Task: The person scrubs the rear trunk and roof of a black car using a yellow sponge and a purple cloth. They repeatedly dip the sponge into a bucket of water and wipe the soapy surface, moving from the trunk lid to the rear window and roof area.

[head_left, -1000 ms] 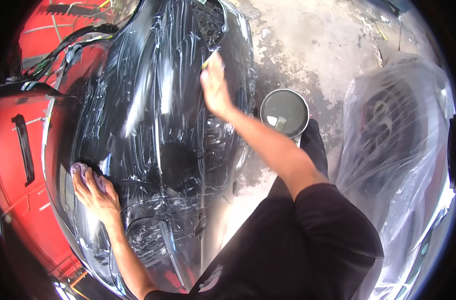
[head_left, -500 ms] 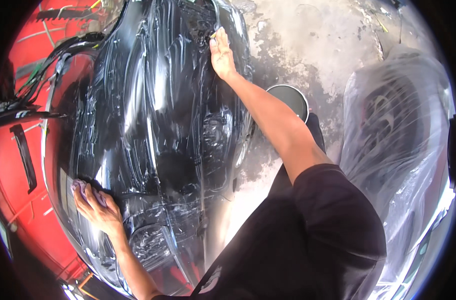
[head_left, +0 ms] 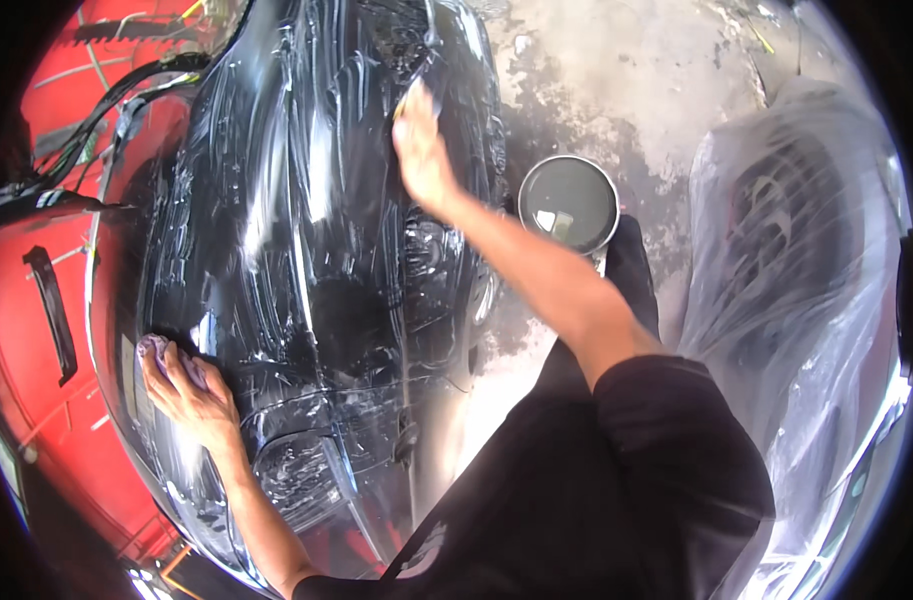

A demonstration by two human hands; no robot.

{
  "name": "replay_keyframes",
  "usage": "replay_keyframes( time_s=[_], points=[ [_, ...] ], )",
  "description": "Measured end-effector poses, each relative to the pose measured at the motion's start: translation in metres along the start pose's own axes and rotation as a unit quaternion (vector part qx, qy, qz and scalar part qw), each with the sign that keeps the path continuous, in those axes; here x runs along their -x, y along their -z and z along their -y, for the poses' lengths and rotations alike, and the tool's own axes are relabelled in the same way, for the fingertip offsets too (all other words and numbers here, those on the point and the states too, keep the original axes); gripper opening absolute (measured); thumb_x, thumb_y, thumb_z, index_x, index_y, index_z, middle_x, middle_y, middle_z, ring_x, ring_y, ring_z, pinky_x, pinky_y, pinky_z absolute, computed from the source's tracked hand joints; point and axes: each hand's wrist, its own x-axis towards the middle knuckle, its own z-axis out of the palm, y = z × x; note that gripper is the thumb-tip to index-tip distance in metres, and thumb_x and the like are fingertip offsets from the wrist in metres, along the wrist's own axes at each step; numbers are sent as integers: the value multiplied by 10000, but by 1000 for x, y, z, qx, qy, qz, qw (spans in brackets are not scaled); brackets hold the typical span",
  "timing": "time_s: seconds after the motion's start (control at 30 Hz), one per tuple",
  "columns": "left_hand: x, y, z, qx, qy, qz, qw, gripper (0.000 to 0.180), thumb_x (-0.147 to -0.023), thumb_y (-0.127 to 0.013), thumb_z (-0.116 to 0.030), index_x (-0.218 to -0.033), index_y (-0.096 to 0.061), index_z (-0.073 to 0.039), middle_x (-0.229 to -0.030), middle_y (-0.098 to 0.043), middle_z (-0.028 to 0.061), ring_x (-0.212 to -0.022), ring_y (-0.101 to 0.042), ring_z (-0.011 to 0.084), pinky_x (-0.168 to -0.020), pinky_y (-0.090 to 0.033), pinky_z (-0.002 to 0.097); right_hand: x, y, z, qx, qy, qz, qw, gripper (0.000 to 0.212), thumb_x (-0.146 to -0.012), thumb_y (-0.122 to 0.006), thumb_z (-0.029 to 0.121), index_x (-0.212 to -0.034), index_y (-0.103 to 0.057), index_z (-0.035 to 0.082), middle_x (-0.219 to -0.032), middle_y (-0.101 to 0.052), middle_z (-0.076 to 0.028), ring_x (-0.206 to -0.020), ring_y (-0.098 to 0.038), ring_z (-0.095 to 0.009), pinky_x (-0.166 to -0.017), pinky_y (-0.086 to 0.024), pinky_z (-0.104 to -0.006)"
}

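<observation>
1. Left grip: fingers bent and closed over a purple cloth. The cloth lies beneath the fingers, against the dark car body.
2. Right grip: hand extended over the dark car body, farther from the wearer than the left grip and well apart from it. A small yellowish edge shows at the fingertips. Blur obscures the contact; whether the fingers are clamped on it cannot be told.
3. Dark car body: glossy, marked with whitish streaks, lying under both grips and filling the space between them.
4. Round container: to the right of the right grip, just beside the right forearm; holds grey-looking liquid.
5. Clear plastic sheeting: well to the right of the right grip, draped over a wheel-like shape.
6. Red panel: left of the left grip; a black handle-like strip lies along it.
7. Black cables: beyond the left grip, away from the wearer.
</observation>
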Motion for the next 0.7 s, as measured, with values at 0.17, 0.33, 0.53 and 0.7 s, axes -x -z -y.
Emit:
replay_keyframes(
  time_s=[0.17,0.33,0.53,0.7],
  points=[
    [14,10,6,-3,1,14,1000,397,-983,-644,-158,-1362,-644,-39,-1521,-540,244,-1384,-527,467,-1140,-439,587,88,-5,12,-20,-20,66,997,756,-1161,-358,477,-1713,-150,4,-1797,-54,-241,-1664,0,-404,-1334,-1,-508],
    [-9,-3,4,8,-22,-1,1000,405,-1006,-619,-201,-1383,-639,-52,-1525,-534,252,-1388,-516,481,-1143,-426,595,-98,44,-88,24,-75,-30,996,612,-1179,-361,353,-1662,-320,-22,-1775,-227,-208,-1655,-167,-365,-1347,-110,-409],
    [19,8,6,-10,6,31,999,410,-1024,-601,-217,-1397,-631,-50,-1527,-528,260,-1388,-515,483,-1141,-422,607,86,1,1,-20,-3,60,998,721,-1172,-327,481,-1723,-159,48,-1805,-45,-204,-1671,-1,-364,-1337,-8,-493],
    [13,4,11,-19,-7,24,1000,401,-1023,-601,-206,-1394,-633,-58,-1529,-530,256,-1372,-531,478,-1127,-431,600,-31,35,-73,51,-92,0,994,676,-1183,-302,387,-1691,-180,-42,-1794,-108,-225,-1667,-94,-347,-1360,-78,-432]
  ],
)
